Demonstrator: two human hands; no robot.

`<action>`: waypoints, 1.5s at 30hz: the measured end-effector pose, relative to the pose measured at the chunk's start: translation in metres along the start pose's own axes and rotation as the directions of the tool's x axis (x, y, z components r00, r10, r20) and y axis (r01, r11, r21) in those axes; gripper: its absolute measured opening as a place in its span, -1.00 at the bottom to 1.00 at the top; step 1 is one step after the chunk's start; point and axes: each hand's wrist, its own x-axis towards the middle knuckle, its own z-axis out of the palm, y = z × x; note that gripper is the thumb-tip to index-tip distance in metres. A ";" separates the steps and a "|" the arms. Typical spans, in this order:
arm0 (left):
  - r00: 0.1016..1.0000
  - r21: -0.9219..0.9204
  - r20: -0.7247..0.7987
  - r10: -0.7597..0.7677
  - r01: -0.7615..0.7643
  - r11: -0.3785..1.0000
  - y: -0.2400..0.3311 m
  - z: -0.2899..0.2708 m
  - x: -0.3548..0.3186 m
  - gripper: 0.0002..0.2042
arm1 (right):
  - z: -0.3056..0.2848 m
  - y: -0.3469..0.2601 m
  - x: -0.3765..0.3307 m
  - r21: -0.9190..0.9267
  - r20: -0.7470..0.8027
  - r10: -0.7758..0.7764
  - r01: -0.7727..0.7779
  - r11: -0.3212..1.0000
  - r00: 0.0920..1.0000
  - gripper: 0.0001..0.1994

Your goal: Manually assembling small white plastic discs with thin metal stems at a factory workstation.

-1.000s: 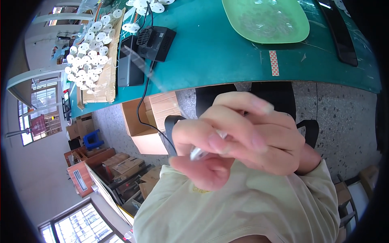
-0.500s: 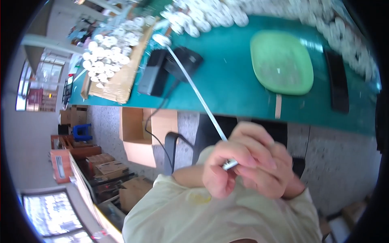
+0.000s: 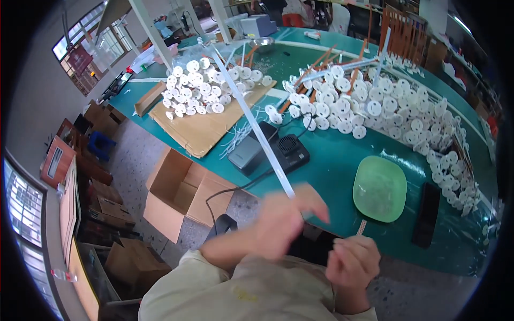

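My left hand [image 3: 281, 222], blurred by motion, is closed round the near end of a long thin white rod [image 3: 251, 120]. The rod slants up and away to the left, passing over a black power device [image 3: 289, 152] and a grey box-shaped unit [image 3: 249, 152] on the green table. Its far end overlaps the area behind the piles of white discs. Lower right, my right hand [image 3: 353, 262] has its fingers curled and pinched together, apart from the left. Whatever sits between its fingertips, if anything, is too small to make out.
A light-green dish [image 3: 379, 208] holds small clear pieces. Beside it lie a long black slab [image 3: 426, 214] and a patterned strip [image 3: 362, 228]. Several white disc-ended rods pile on cardboard [image 3: 184, 128] at left and along the right. An open carton [image 3: 166, 182] stands on the floor.
My hands, together on the rod's near end before, are now apart. The left keeps the rod; the right has drawn away to the right. My view has tilted up, showing more of the table.
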 end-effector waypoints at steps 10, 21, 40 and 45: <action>0.765 0.866 -0.231 -0.601 0.443 0.231 -0.058 -0.290 0.148 -0.63 | -0.078 0.066 -0.063 -0.505 -0.169 0.060 -0.138 0.852 0.984 -0.95; 0.796 0.874 -0.432 -0.423 0.256 -0.412 -0.124 -0.282 0.168 -0.73 | -0.074 0.075 -0.070 -0.404 -0.315 0.235 -0.354 0.844 0.920 -0.98; 0.800 0.926 0.280 -0.531 -0.079 0.370 -0.241 -0.171 0.183 -0.68 | -0.067 0.074 -0.045 -0.510 -0.215 0.324 -0.389 0.768 0.921 -0.93; 0.836 0.921 0.331 -0.438 -0.184 0.344 -0.254 -0.184 0.169 -0.76 | -0.065 0.075 -0.041 -0.481 -0.201 0.299 -0.360 0.799 0.933 -0.91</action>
